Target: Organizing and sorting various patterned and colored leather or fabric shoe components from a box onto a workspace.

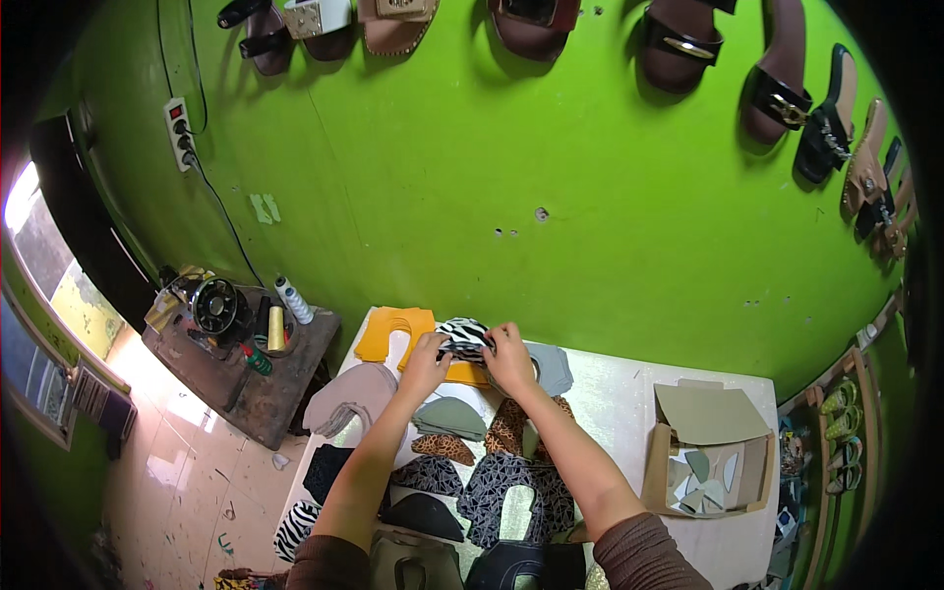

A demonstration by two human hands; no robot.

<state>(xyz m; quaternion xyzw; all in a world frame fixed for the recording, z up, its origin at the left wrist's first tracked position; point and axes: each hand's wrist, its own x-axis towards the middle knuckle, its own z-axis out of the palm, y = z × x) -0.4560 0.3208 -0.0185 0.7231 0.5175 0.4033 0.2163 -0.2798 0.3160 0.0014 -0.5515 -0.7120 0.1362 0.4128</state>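
Observation:
At the far side of the white table, both my hands grip a black-and-white zebra-striped cut piece. My left hand is closed on its left end, my right hand on its right end. Beneath and beside it lie yellow-orange cut pieces, partly hidden by my left hand. A grey-blue piece is just right of my right hand. Closer to me lie a green stack, leopard-print pieces and a pinkish-grey curved stack.
Dark patterned pieces and another zebra piece spread across the near side. An open cardboard box of scraps stands at right. At left, a sewing machine and thread cones sit on a worn table. Sandals hang on the green wall.

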